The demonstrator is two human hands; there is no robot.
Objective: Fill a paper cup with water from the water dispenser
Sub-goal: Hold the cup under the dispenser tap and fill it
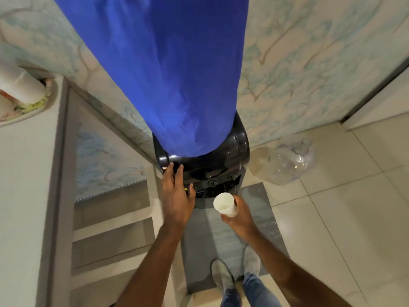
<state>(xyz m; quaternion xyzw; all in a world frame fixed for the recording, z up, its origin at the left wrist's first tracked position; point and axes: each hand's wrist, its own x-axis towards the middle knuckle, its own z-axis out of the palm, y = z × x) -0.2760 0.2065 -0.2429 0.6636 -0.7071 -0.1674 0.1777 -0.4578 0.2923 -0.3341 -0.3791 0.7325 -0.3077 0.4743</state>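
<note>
Right hand [240, 214] grips cup [224, 204], seemingly below dispenser [212, 171].

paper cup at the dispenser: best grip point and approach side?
Judging by its shape: grip the paper cup mid-wall, coming from the side, as the right hand does. It stands upright, mouth open upward, so a top grasp would block filling; thin walls suggest gentle pressure.

Our left hand [177, 196] reaches forward, flat, fingers spread; our right hand [240, 214] curled in grip, arm extended.

Blue-covered bottle [155, 69] overhanging dispenser taps [218, 187].
</note>
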